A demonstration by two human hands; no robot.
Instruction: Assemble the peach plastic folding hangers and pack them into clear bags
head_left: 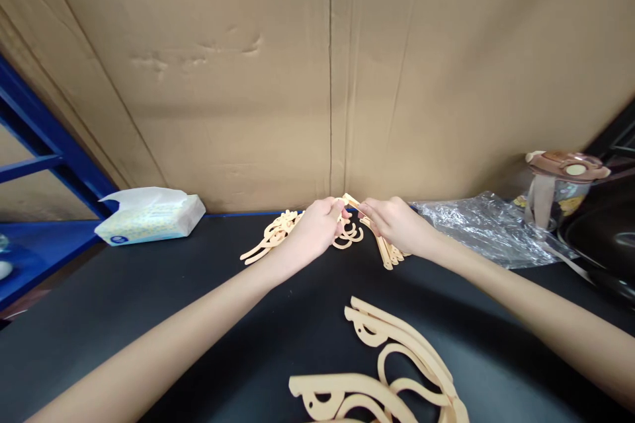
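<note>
Both hands are raised over the far part of the black table (238,317), pinching a small beige plastic hanger part (351,201) between them. My left hand (323,221) grips its left end with closed fingers, and my right hand (391,221) closes on the right end. The fingers hide most of the part. Behind my left hand lies a pile of curved beige hook pieces (274,236). Straighter beige arm pieces (385,252) lie below my right hand. Nearer to me are folding hangers (417,337) with arms and curved hooks joined.
A tissue pack (153,217) lies at the back left beside a blue metal frame (54,139). Clear plastic wrap (471,228) and a strapped drinking bottle (560,188) are at the right, near a shiny black object (605,231). Cardboard (238,92) stands along the back edge.
</note>
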